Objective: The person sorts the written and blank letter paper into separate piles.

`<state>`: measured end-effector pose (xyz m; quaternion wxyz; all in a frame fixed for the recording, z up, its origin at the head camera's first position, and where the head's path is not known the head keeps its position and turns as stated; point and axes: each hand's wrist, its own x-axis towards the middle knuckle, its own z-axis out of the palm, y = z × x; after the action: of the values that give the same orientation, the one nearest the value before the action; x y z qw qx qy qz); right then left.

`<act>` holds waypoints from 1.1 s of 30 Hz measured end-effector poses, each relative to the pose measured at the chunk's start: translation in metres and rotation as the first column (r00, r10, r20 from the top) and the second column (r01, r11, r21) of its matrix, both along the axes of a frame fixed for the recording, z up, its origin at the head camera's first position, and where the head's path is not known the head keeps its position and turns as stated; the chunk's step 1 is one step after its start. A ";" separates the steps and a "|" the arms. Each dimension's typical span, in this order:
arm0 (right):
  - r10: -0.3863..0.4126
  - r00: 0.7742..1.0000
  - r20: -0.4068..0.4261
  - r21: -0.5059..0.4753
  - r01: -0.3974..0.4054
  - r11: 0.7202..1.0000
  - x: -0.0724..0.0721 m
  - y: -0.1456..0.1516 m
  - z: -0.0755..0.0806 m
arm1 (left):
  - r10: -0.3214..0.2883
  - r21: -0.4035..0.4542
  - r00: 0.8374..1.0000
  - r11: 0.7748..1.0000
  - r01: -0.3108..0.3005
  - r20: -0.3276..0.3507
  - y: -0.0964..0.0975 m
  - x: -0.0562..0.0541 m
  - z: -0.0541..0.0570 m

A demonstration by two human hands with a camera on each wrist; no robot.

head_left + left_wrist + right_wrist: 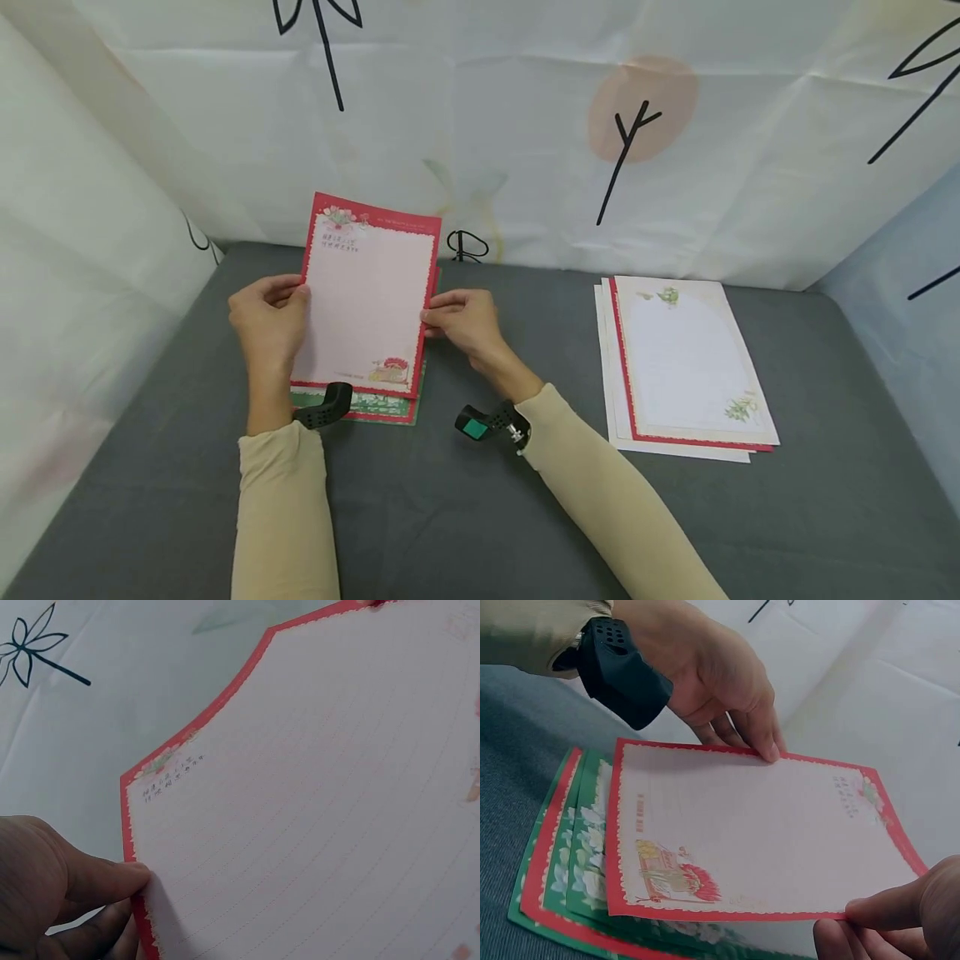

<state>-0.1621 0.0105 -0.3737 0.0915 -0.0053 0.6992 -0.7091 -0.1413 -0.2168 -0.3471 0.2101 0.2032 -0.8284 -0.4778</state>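
Note:
A red-bordered sheet of letter paper [363, 312] is raised slightly and tilted, with flower drawings and two short lines of handwriting at its top left. My left hand [270, 321] pinches its left edge between thumb and fingers. On the opposite edge, my right hand [468, 321] pinches it the same way; its thumb lies on the printed face in the right wrist view. Beneath the sheet lies a stack of green- and red-bordered papers [577, 825], mostly hidden by it in the head view.
To the right, a second pile of stationery [690, 367] lies on the grey cloth-covered table [450, 517], a white sheet with green leaf prints on top. A pale printed curtain [525, 125] hangs behind the table. Each wrist wears a black band.

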 end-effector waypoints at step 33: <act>0.016 1.000 -0.014 0.424 -0.009 0.905 -0.008 -0.026 -0.011 | 0.050 -0.103 0.995 0.994 -0.041 0.088 -0.009 -0.009 -0.041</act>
<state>-0.1700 -0.0151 -0.3851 0.0889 0.0041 0.8373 -0.5394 -0.1502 -0.2257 -0.3877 0.1932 0.2324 -0.8553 -0.4208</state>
